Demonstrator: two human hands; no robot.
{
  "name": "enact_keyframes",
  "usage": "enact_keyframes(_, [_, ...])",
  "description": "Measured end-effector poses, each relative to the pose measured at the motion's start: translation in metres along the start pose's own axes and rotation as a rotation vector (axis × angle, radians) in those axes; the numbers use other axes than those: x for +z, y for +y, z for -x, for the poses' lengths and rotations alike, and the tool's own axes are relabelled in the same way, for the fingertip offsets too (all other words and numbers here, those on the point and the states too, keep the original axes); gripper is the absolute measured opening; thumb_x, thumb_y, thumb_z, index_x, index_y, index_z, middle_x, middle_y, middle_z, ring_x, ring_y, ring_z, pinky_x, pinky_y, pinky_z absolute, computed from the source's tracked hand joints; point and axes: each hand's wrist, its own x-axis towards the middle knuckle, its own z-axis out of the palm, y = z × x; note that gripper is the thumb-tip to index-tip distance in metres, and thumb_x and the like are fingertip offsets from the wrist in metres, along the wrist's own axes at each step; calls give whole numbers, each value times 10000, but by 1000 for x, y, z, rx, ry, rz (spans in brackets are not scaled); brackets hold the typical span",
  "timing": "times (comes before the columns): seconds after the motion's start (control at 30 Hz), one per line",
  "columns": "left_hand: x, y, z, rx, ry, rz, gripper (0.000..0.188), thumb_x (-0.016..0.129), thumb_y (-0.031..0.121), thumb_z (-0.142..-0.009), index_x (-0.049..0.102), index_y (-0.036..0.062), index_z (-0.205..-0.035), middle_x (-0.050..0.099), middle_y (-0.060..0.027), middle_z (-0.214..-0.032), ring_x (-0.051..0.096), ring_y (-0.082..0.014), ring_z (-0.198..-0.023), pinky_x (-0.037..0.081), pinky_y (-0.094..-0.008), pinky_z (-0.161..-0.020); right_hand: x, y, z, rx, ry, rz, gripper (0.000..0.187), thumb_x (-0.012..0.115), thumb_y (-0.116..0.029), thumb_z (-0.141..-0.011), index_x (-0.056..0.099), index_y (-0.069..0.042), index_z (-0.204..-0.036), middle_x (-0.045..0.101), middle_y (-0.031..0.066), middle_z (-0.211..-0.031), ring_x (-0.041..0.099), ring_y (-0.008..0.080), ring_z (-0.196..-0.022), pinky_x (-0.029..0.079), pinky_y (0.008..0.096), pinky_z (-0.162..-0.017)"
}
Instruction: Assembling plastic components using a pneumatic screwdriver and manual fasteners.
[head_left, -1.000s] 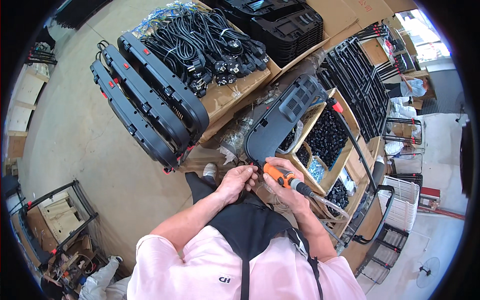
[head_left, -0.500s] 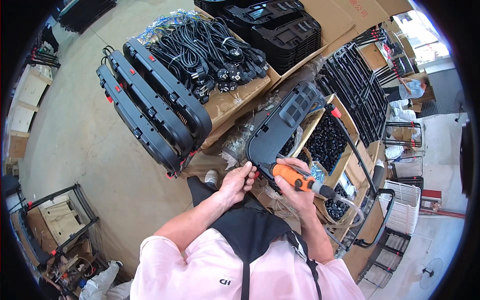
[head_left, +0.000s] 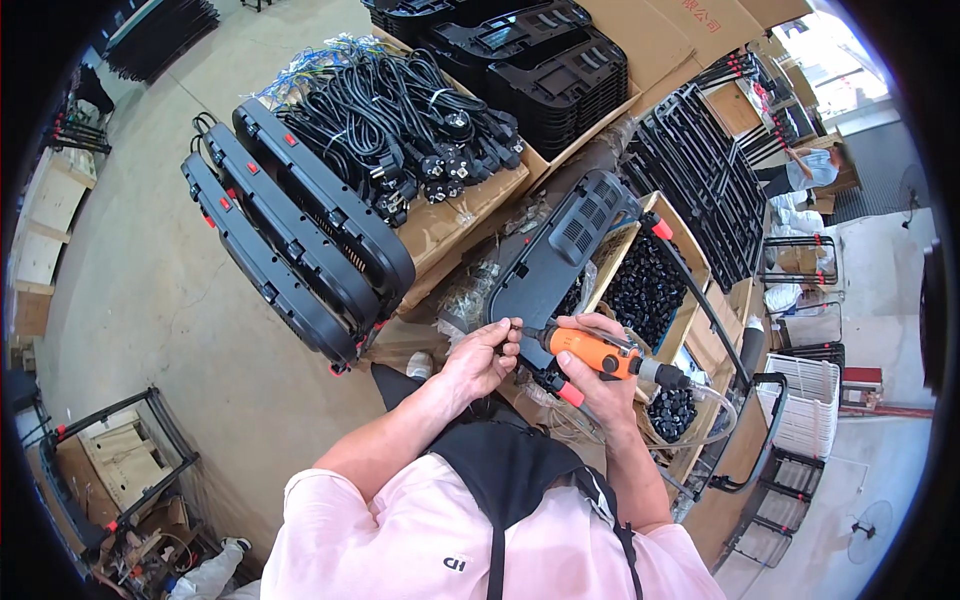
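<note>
My right hand (head_left: 604, 396) is wrapped round an orange powered screwdriver (head_left: 586, 348) with a clear hose (head_left: 728, 412) at its back end. The tool lies nearly level, its tip pointing left at the fingertips of my left hand (head_left: 480, 360). Those fingers are pinched right at the tip; whatever is between them is too small to make out. Just beyond both hands a black plastic housing (head_left: 530, 284) with a vented raised part (head_left: 588, 222) rests tilted. A black bar with a red end (head_left: 570, 394) shows below the tool.
Three similar black housings (head_left: 305, 230) stand on edge at left. Bundled black power cords (head_left: 400, 120) lie on a carton beside stacked black shells (head_left: 560, 90). Wooden bins of small black parts (head_left: 645, 285) are at right, by black metal frames (head_left: 690, 185). A person (head_left: 815, 168) stands far right.
The screwdriver has turned more level, and its tip now meets my left fingertips. My left fingers have come slightly right toward it. The red-ended bar now shows below the tool.
</note>
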Motion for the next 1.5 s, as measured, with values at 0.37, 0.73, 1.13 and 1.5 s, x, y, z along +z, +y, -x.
enact_keyframes(0.37, [12,3,-17,27,-41,62,299,531,296,-1144,624,46,-1279,574,4,-895,516,-117,-731,452,-240,-608,8,-4,-25,46,67,26,526,789,-4,-911,550,-7,-1380,690,180,-1333,662,243,-1244,527,398,-1096])
enact_keyframes(0.73, [0,0,-9,6,66,-277,279,483,227,-1157,638,42,-1297,679,-26,-1028,643,-135,-879,547,-289,-762,26,16,-68,105,87,69,527,787,21,-908,565,-12,-1385,687,157,-1328,668,221,-1224,546,367,-1072])
enact_keyframes(1.13, [-11,16,-14,-28,50,-303,229,550,209,-1134,635,35,-1256,736,-68,-1050,692,-129,-820,593,-269,-696,32,27,-92,72,-42,320,396,806,-93,-908,667,-20,-1273,737,100,-1176,702,160,-1059,566,314,-935])
enact_keyframes(1.5, [-20,25,-10,-26,84,-234,248,595,266,-1115,686,55,-1209,747,-33,-1006,709,-113,-780,606,-259,-665,35,21,-95,44,-63,381,363,799,-79,-886,707,-53,-1236,771,101,-1095,739,180,-998,589,325,-899])
